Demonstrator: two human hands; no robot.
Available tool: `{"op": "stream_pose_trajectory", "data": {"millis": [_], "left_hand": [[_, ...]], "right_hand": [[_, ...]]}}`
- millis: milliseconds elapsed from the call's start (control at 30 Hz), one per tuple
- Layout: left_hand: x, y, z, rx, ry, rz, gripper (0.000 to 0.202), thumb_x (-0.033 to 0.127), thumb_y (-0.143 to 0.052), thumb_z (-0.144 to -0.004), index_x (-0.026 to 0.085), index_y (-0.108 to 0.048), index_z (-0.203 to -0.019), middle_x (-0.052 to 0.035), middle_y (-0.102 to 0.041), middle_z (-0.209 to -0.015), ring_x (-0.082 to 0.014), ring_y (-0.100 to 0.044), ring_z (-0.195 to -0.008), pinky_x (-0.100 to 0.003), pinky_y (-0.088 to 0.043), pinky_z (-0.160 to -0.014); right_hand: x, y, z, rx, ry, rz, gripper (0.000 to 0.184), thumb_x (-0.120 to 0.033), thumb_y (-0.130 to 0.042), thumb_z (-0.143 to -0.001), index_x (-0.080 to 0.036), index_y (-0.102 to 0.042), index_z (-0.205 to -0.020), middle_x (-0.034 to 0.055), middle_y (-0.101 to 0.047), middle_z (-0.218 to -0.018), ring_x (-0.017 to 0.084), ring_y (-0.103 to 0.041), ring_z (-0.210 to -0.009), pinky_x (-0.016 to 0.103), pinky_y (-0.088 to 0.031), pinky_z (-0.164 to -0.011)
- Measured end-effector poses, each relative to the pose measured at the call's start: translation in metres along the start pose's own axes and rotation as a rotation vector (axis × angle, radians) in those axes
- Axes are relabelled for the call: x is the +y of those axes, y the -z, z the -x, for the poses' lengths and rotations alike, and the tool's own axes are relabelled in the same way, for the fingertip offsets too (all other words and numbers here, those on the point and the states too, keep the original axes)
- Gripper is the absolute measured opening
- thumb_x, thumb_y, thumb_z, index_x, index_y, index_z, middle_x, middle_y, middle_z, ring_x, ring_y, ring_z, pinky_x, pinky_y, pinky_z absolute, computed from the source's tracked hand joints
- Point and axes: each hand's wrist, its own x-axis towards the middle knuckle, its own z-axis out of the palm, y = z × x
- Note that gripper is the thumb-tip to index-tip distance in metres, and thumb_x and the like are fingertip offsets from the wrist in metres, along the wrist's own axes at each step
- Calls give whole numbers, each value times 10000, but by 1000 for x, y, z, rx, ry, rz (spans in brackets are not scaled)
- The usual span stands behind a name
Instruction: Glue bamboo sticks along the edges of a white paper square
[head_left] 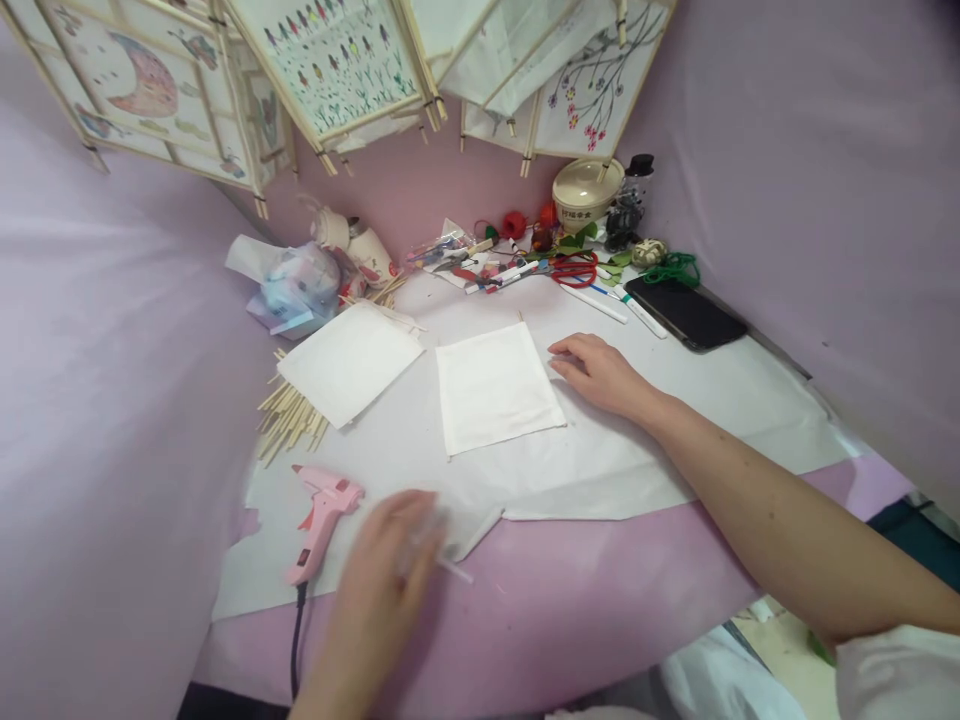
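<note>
In the head view, I am resting my right hand (600, 375), from a distance, on the paper-covered bench (600, 590), its fingertips lying just beside the right edge of a white square panel (499, 385); that grip is standing loosely parted. The panel is lying near the middle of the bench. My left hand (390, 550), blurring near the front edge, is wrapping its grip around a thin pale stick (456, 571), whose end is poking out past the fingers. A pink glue gun (319, 525) is lying to its left, black cord (296, 640) trailing toward the front. Farther back, a second white panel (352, 360) is lying over wooden sticks (292, 420). Red-handled scissors (575, 268) are lying among pens at the rear, a black phone (686, 312) is lying to their right, and painted lanterns (341, 60) are hanging above.
</note>
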Motion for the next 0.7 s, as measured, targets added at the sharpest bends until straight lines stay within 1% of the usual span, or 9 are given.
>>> {"op": "stream_pose_trajectory", "data": {"millis": [67, 133, 200, 267, 333, 400, 567, 633, 700], "left_hand": [[-35, 13, 2, 159, 169, -166, 357, 466, -508, -914, 268, -581, -1203, -132, -593, -1235, -389, -543, -1193, -582, -459, -979], [-65, 21, 4, 209, 346, -352, 486, 548, -530, -860, 245, -550, -1240, -169, -558, -1283, -479, -482, -1235, -654, -429, -942], [-87, 23, 6, 157, 531, -439, 645, 596, -542, -825, 199, -477, -1329, -201, -508, -1356, -507, -469, -1239, -658, -447, -893], [-98, 20, 7, 94, 543, -430, 668, 566, -494, -852, 105, -471, -1334, -226, -569, -1275, -448, -532, -1183, -588, -450, -930], [-103, 17, 6, 66, 488, -450, 644, 519, -432, -886, 26, -509, -1293, -244, -618, -1175, -404, -568, -1120, -532, -436, -958], [-103, 14, 5, 59, 442, -510, 613, 495, -385, -904, 8, -568, -1229, -248, -636, -1095, -395, -576, -1062, -518, -430, -939], [-99, 19, 3, 31, 426, -513, 531, 475, -359, -906, 63, -643, -1084, -190, -636, -905, -371, -571, -952, -478, -439, -849], [-97, 24, 2, 57, 435, -433, 489, 473, -369, -901, 89, -648, -1019, -168, -633, -875, -363, -568, -938, -464, -438, -830], [-93, 31, 1, 135, 479, -275, 433, 503, -417, -884, 140, -653, -895, -125, -628, -811, -339, -572, -884, -437, -444, -795]], "right_hand": [[0, 0, 1, -4, -3, 9, 290, -338, -470, -919, -203, -650, -1102, 99, -676, -1068, 266, -596, -1042, 417, -474, -909], [0, 0, 1, -10, -3, 20, 286, -328, -469, -915, -199, -655, -1090, 101, -680, -1059, 270, -600, -1033, 427, -474, -912], [0, -1, 1, -13, -10, 29, 282, -319, -472, -907, -196, -657, -1080, 101, -682, -1055, 272, -603, -1027, 433, -475, -912], [-1, -2, 1, -15, -18, 31, 277, -314, -478, -899, -195, -660, -1070, 102, -683, -1059, 274, -604, -1027, 433, -478, -909], [-1, -3, 1, -15, -17, 28, 272, -310, -479, -896, -193, -663, -1058, 104, -684, -1059, 275, -603, -1031, 432, -477, -910], [0, -3, 1, -11, -9, 25, 270, -309, -477, -895, -193, -666, -1050, 103, -684, -1058, 275, -601, -1031, 433, -476, -912], [2, -4, 2, -5, 2, 28, 270, -311, -480, -892, -191, -670, -1042, 101, -681, -1049, 274, -598, -1021, 439, -474, -918], [3, -4, 2, -6, 8, 24, 268, -310, -480, -893, -194, -671, -1041, 100, -682, -1048, 275, -599, -1024, 439, -474, -917], [4, -5, 1, -8, 18, 20, 265, -303, -480, -892, -199, -673, -1041, 99, -683, -1052, 276, -598, -1029, 439, -474, -917]]}}
